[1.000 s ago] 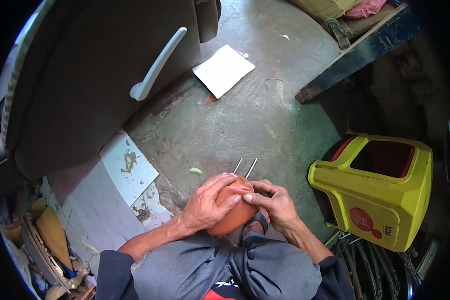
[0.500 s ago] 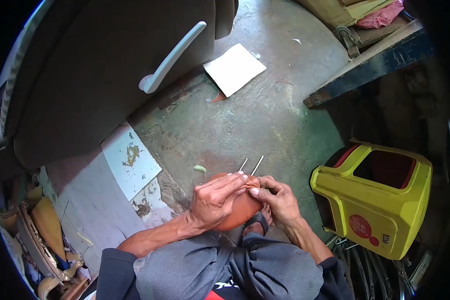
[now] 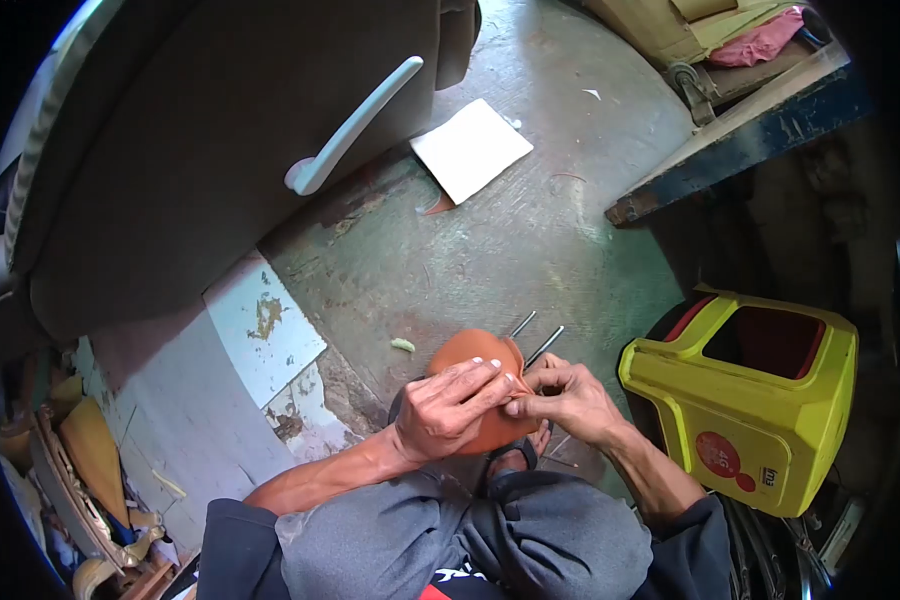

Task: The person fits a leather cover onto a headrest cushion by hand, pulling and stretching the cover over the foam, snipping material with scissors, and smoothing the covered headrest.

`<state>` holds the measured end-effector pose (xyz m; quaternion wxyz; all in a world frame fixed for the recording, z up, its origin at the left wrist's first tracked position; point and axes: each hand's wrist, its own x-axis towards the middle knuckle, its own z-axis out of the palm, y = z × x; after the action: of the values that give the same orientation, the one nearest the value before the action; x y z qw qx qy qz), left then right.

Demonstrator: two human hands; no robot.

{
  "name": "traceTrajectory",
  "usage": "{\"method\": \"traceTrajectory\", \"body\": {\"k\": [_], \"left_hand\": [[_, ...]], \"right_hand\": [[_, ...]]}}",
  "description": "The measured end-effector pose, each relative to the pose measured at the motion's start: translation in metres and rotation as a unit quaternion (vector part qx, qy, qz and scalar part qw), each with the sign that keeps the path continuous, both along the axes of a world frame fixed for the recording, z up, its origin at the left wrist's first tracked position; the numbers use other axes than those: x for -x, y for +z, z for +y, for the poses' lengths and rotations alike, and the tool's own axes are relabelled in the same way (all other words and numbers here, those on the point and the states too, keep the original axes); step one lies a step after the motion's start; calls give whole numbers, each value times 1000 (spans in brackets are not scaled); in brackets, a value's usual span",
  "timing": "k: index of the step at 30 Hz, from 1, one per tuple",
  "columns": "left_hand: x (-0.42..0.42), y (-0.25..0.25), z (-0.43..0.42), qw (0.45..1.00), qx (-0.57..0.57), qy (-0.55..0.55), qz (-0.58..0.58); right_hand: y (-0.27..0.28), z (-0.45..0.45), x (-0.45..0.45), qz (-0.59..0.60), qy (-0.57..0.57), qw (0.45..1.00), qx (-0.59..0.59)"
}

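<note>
An orange-brown headrest (image 3: 462,348) with a smooth cover lies over my knees, its two metal posts (image 3: 545,343) pointing away from me. My left hand (image 3: 445,412) presses on the cover from the left, fingers together and bent over its edge. On the right side, my right hand (image 3: 568,402) pinches a fold of the cover between thumb and fingers. Both hands meet near the base of the posts, and the fingertips partly hide the gathered edge. Whether a small tool is between the fingers cannot be made out.
A dark panel with a pale handle (image 3: 355,125) fills the upper left. White foam sheet (image 3: 472,150) lies on the concrete floor. To the right stands a yellow plastic casing (image 3: 750,420), below a blue beam (image 3: 740,140). Scraps (image 3: 95,460) pile up at lower left.
The headrest has turned and tilted, so more of its far side and the posts' bases show. My left hand has shifted slightly toward me; my right hand keeps pinching the cover.
</note>
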<state>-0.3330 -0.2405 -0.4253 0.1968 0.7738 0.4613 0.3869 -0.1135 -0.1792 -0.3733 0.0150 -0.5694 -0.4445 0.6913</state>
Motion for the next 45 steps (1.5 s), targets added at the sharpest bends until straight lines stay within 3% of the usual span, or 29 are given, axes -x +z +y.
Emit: {"method": "traceTrajectory", "body": {"k": [2, 6, 8, 12, 14, 16, 18, 19, 24, 27, 28, 30, 38, 45], "left_hand": [[-2, -1, 0, 1000, -4, -4, -11], [-10, -5, 1, 999, -24, -29, -32], [-14, 0, 3, 999, -21, -38, -26], [-18, 0, 2, 997, -25, -77, 11], [-16, 1, 1, 997, -38, -69, 18], [-12, -3, 6, 996, -61, -63, 29], [-10, -6, -6, 995, -37, -86, 29], [-7, -5, -5, 995, -55, -73, 43], [-2, -7, -5, 990, -49, -124, 51], [0, -9, 1, 991, -20, -128, 43], [2, -8, 1, 990, -17, -130, 43], [0, -10, 0, 991, -7, -126, 39], [-11, -5, 7, 993, 13, -117, 10], [-18, -4, 9, 995, 1, -91, -34]], "right_hand": [[-3, -6, -4, 4, 50, 995, -85], [-7, -15, -15, 53, 32, 997, -50], [-4, -15, -21, 82, -23, 996, 23], [-13, -15, -32, -6, 105, 994, 10], [-17, -17, -35, 70, 33, 982, 175], [-9, -13, -29, 89, 29, 983, 159], [-3, -16, -26, 72, 46, 959, 269], [2, -17, -25, 118, 11, 941, 316], [-10, -28, -19, 129, 72, 934, 326], [-22, -42, -21, 231, -105, 915, 313], [-27, -49, -21, 232, -107, 914, 316], [-30, -57, -20, 285, -231, 874, 318], [-22, -63, -20, 274, -312, 875, 249], [-27, -72, -17, 321, -404, 831, 208]]}}
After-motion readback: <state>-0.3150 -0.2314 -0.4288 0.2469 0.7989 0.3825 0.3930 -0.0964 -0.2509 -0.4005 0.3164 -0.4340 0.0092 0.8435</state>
